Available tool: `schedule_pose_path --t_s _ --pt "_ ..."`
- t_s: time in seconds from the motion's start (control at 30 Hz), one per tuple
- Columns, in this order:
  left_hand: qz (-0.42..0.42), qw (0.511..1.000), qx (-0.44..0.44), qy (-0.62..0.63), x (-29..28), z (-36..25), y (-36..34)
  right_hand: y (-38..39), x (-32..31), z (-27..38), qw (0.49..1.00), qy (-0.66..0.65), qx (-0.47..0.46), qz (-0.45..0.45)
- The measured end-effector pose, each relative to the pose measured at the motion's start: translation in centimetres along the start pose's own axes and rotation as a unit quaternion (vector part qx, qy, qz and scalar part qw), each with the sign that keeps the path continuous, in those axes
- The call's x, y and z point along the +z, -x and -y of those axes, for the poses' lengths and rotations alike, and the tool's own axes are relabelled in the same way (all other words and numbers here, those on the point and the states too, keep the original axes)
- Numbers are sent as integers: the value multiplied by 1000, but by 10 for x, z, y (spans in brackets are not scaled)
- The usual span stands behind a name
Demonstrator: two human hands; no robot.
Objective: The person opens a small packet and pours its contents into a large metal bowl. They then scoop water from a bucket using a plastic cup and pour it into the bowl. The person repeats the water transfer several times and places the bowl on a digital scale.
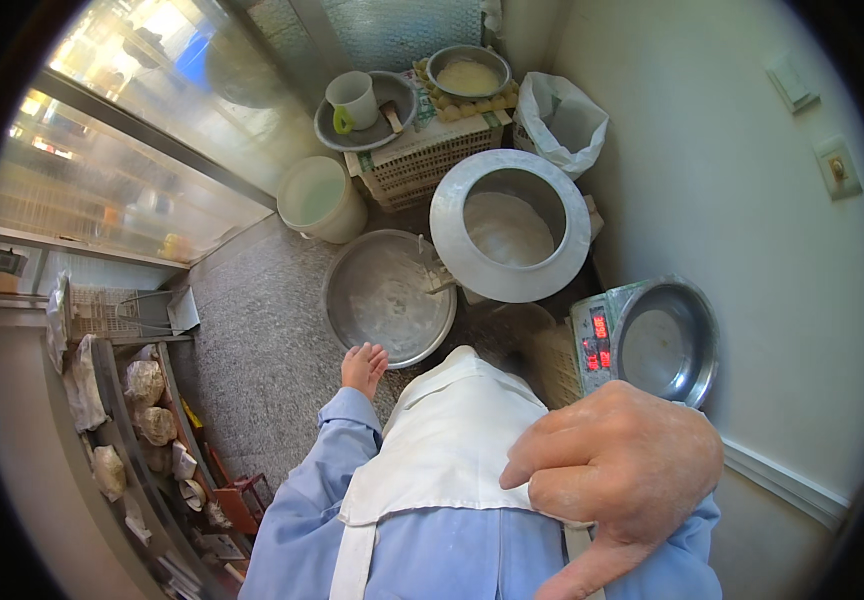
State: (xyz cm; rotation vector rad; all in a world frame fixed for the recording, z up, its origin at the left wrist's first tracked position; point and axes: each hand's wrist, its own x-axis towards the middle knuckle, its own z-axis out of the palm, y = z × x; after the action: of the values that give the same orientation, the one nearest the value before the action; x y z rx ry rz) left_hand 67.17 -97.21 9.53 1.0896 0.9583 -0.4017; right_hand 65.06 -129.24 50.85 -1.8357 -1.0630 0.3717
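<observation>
My left hand hangs at the near rim of a wide metal basin. Its fingers are stretched out, with nothing visible in them. A whitish film coats the basin's bottom. Raised much nearer to view, my right hand is dusted with white powder. Its fingers bend loosely to the left, the thumb points down and apart, and no object shows in it. Beyond that hand a digital scale with red digits carries a round steel bowl. A large wide-rimmed metal pot contains pale, flour-like material.
A pale bucket stands by the glass partition. A crate behind supports a metal bowl with a white jug, and eggs beneath another bowl. A white sack leans by the wall. Shelves of bagged goods stand left.
</observation>
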Motion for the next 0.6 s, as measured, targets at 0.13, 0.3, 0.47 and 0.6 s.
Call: schedule_pose_path --t_s 0.13,0.3,0.47,0.6 --pt "-2 1000 8 24 -13 -20 -17 -30 6 -1 1000 13 0 18" --pt "-25 999 6 33 -29 -33 -36 -61 1 -11 999 -13 -9 31" --pt "-22 995 5 100 -42 -27 -43 -90 -21 -69 994 -70 13 77" --pt "-82 982 25 171 -48 -11 -32 -122 -33 -158 982 -118 109 98"
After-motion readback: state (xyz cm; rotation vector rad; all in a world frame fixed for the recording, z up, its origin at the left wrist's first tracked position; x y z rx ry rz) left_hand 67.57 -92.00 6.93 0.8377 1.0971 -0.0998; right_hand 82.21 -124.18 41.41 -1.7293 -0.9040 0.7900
